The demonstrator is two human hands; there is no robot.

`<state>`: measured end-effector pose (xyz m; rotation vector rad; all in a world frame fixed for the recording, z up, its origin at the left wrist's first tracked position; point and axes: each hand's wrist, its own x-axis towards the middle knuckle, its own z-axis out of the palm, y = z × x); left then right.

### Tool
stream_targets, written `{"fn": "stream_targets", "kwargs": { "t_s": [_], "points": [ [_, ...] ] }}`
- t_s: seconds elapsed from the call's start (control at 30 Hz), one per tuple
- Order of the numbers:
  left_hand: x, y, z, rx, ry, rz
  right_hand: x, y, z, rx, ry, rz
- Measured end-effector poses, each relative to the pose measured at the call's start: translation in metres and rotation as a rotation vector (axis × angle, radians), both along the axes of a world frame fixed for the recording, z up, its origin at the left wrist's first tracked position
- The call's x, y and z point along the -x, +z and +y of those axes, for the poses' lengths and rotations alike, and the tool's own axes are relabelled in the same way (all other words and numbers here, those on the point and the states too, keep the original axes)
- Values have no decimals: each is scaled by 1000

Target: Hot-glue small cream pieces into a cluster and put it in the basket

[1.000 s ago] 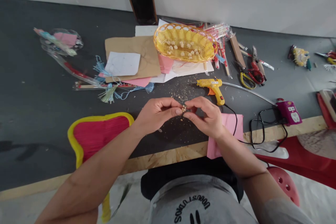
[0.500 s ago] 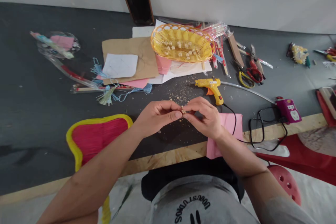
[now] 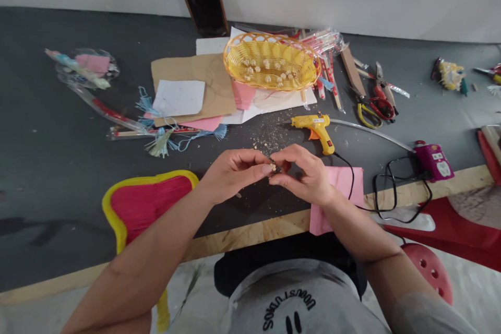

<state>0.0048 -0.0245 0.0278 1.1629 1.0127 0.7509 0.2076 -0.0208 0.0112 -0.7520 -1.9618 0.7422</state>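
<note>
Head view: small pale-beige knobbly cluster, material unclear, held above dark-grey flat bench, near front edge. Left hand pinches it; right hand curls opposite, cannot tell if gripping. Probably light, brittle; best pinched gently at sides.

The small piece is pale beige, the glue gun yellow.

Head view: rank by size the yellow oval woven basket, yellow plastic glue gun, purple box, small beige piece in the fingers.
1. Basket
2. Glue gun and purple box: too alike to rank
3. Beige piece
</note>
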Motion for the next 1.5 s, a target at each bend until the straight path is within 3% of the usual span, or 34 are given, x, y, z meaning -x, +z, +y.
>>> {"fn": "stream_targets", "kwargs": {
  "t_s": [0.13,0.57,1.1,1.5],
  "points": [
    [2,-3,0,8,12,-9,0,1,0,1,51,29],
    [1,-8,1,84,82,-37,2,0,1,-66,-13,31],
    [1,-15,-2,25,89,-70,5,-1,0,21,1,104],
    [-2,-11,-4,47,108,-93,7,-4,0,52,3,153]
  ]
}}
